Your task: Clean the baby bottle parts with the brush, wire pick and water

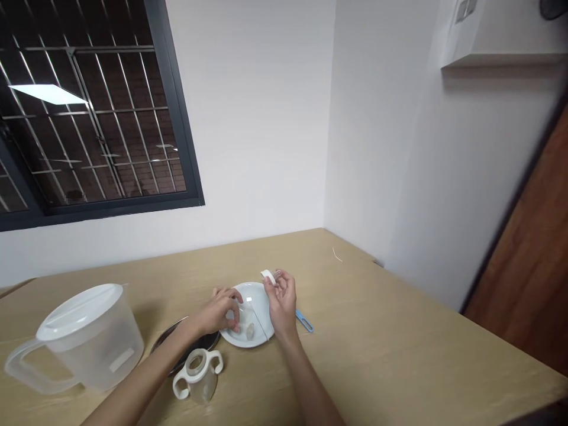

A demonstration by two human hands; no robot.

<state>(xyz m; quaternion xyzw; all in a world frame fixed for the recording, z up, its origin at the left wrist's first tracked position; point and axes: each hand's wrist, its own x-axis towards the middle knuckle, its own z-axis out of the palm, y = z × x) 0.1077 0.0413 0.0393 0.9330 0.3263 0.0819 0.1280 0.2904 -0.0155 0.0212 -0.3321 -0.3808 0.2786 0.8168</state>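
My right hand (281, 290) is raised at the plate's right edge, its fingers closed on a white plastic ring (268, 276). My left hand (224, 310) reaches over the left side of the white plate (260, 294). Its thumb and fingers curve round a clear piece (243, 312) whose exact kind I cannot make out. A small translucent part (250, 331) lies on the plate, and a thin straw-like rod (260, 321) slants across it. In front of my left forearm stands a baby bottle (204, 384) with two white handles and an open top.
A lidded translucent pitcher (97, 343) stands at the left. A dark round tray (208, 342) sits partly under my left forearm. A blue-handled tool (304, 320) lies right of the plate. A thin white strip (337, 255) is farther back on the table (399, 355), near the walls.
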